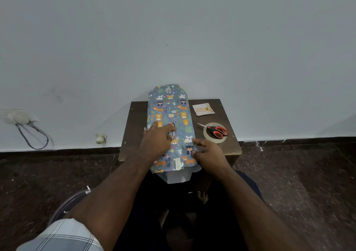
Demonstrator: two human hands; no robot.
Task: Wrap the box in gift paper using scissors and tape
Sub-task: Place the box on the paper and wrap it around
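Note:
The box lies lengthwise on a small brown table (227, 150), fully covered by blue gift paper (171, 112) printed with cartoon animals; the box itself is hidden. The paper overhangs the table at both ends, and its white inside shows at the near end. My left hand (157, 142) lies flat on top of the wrapped box, fingers spread. At the box's right edge my right hand (207, 151) presses the paper with its fingertips. Red-handled scissors (215, 131) lie across a roll of clear tape (207, 137) to the right of the box.
A small "Happy Birthday" card (203, 109) lies at the table's back right. The table stands against a pale wall. A wall socket with a looped cable (30, 133) is at the far left. Dark speckled floor surrounds the table; my legs are under its near edge.

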